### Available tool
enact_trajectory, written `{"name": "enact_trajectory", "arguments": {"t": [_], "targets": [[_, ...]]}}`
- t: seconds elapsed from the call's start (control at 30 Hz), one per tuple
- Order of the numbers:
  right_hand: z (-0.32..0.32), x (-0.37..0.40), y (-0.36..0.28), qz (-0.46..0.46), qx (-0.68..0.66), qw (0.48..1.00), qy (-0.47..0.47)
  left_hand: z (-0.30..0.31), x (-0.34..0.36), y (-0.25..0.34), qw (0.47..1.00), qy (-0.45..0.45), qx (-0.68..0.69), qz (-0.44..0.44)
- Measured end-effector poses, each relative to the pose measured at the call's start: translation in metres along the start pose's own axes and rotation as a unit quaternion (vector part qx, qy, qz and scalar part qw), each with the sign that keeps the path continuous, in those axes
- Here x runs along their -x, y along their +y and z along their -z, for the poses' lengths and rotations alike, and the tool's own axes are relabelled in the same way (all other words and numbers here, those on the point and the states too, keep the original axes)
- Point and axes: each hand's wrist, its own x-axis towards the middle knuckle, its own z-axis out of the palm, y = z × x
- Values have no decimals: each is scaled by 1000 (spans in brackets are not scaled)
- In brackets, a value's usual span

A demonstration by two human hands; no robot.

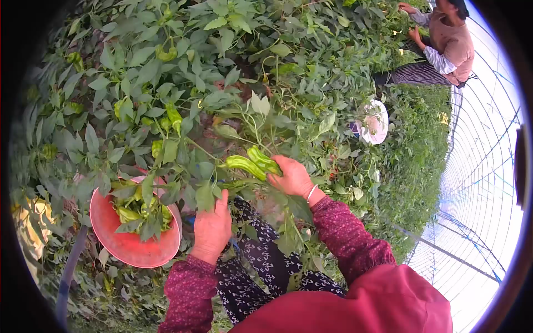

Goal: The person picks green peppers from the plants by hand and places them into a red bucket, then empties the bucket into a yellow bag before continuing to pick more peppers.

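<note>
Two light green peppers (247, 164) lie side by side in my right hand (293, 178), its fingers closed around their ends. My left hand (212, 230) is lower and to the left, among the leaves of a pepper plant. Its fingers look closed, but a leaf (205, 196) partly covers them and what they grip is hidden. Just beyond its fingertips another green pepper (236, 185) shows between the hands. A red bucket (139, 254) stands left of my left hand, with several green peppers (129, 213) and some leaves inside.
More peppers (174, 117) hang on the dense plants at the left. A white bucket (375, 122) sits among plants farther off. At the upper right another person (451, 41) bends over the plants. A greenhouse frame (477, 205) curves along the right. A dark pipe (71, 266) stands at lower left.
</note>
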Motion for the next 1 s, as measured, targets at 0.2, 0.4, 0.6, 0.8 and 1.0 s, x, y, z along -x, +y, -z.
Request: {"name": "enact_trajectory", "arguments": {"t": [0.2,0.4,0.6,0.8,1.0], "targets": [[18,44,11,-120,-377,913,104,5,44,28,983,151,58,-81],[35,98,18,-198,-700,659,194,17,74,46,979,160,102,-70],[25,105,21,-218,-719,632,188,11,107,9,965,174,192,26],[6,109,37,-216,-740,615,164,6,97,-13,900,188,376,118],[20,103,52,-190,-604,767,99,93,15,131,864,215,454,-30]]}}
